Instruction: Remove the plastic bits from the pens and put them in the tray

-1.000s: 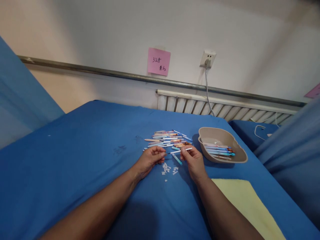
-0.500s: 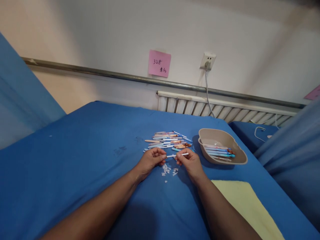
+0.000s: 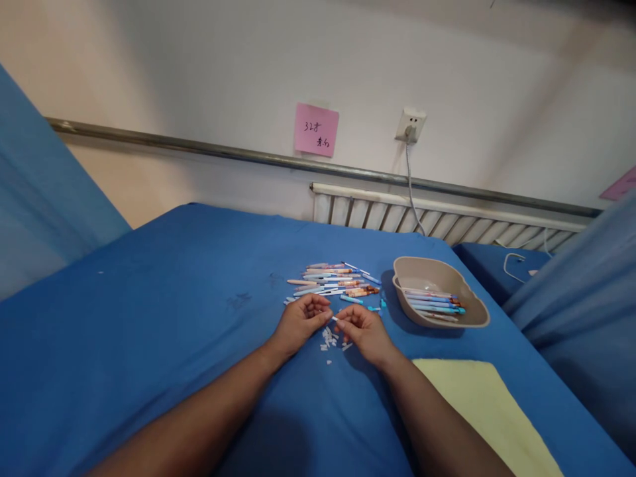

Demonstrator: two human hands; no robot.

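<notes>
Between my two hands a thin white stick (image 3: 334,318), like a pen refill, shows only as a short length. My left hand (image 3: 301,323) pinches it from the left with thumb and forefinger. My right hand (image 3: 366,334) has its fingertips closed at the other end, and the rest is hidden behind the fingers. Just below lies a loose heap of small white pieces (image 3: 328,338) on the blue cloth. Beyond my hands, several pens and pen parts (image 3: 330,278) lie in a spread pile. A light-blue pen barrel (image 3: 352,299) rests just above my right hand.
A beige plastic basket (image 3: 477,317) with several pens in it stands to the right. In front of it lies a yellow cloth (image 3: 472,397). The blue sheet (image 3: 173,298) covers the table, and a white radiator (image 3: 362,209) and wall lie behind. Blue curtains (image 3: 571,318) hang at both sides.
My right hand has moved left and slightly down, close to my left hand. The white stick, which stretched well across the right fingers before, now shows only a short length between the hands.
</notes>
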